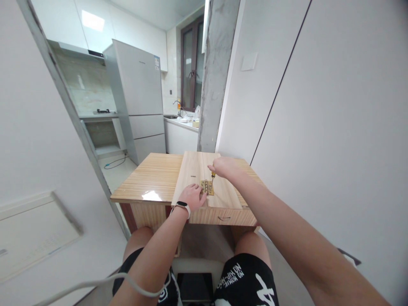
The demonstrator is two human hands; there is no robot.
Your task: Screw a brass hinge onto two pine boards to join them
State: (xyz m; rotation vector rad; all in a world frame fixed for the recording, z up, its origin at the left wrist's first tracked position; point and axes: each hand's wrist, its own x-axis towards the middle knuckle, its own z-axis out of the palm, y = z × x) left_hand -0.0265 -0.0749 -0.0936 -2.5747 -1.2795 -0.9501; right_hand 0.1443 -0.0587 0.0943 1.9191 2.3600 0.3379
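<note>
View: from the head, looking down at the desk (153, 174) from its front side.
Right hand: closed round a yellow-and-black screwdriver (213, 173), shaft pointing down at the right half of the hinge (207, 187).
Left hand (191, 195): open, palm down on the left board (188, 170), fingertips at the hinge, a watch band (183, 205) round the wrist.
Right hand spot: above the right board (228, 193), the hand itself (225, 166) beyond the hinge.
Hinge: brass-coloured, spread across the seam, nearer the boards' front ends.
Edges: boards reach the desk's front edge; wide striped top to their left, narrower strip to their right, wall close by.
Writing: "NO HIP-HO" legible on the shorts (245, 272); the fridge (143, 85) brand too small to read.
Count: two boards, one hinge, one screwdriver, three fridge doors.
</note>
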